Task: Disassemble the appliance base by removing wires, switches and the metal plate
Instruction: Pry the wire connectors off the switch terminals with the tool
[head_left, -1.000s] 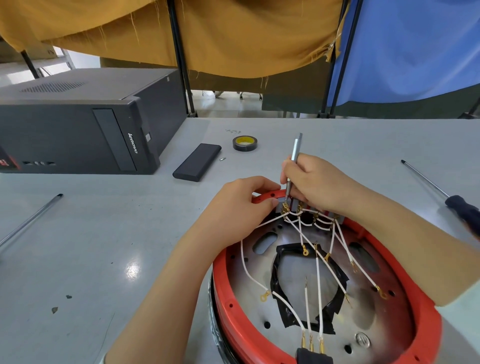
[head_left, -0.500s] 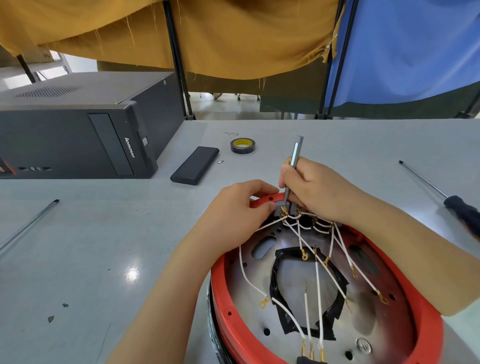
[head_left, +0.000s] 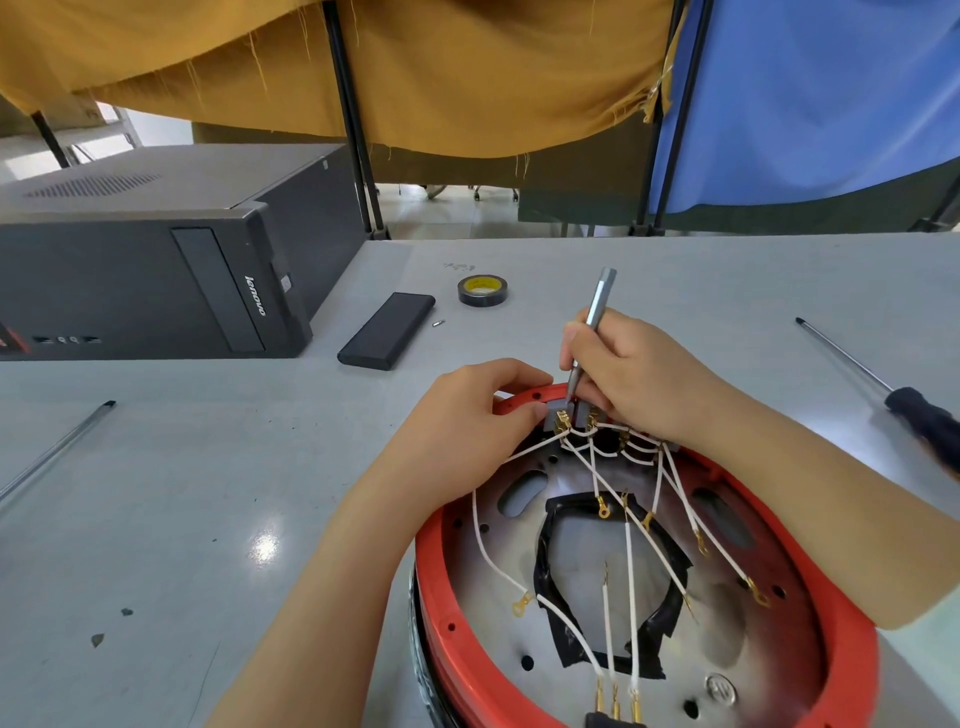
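The red-rimmed appliance base (head_left: 852, 670) lies upside down at the near edge, its metal plate (head_left: 737, 639) showing inside. Several white wires (head_left: 631, 525) with gold terminals fan from grey switch blocks (head_left: 557, 415) at the far rim. Black tape (head_left: 660, 618) rings the plate's middle opening. My left hand (head_left: 467, 426) pinches the left switch block at the rim. My right hand (head_left: 639, 379) grips a slim silver screwdriver (head_left: 595, 317), its tip down between the switch blocks.
A black computer tower (head_left: 156, 270) lies at the left. A black flat case (head_left: 387, 331), a small screw bit (head_left: 439, 323) and a tape roll (head_left: 482, 290) sit behind the base. A dark-handled screwdriver (head_left: 914, 410) lies right, a metal rod (head_left: 57, 447) left.
Both hands stay at the switch blocks; the silver screwdriver has tilted slightly and its tip sits between the blocks. The view has shifted a little.
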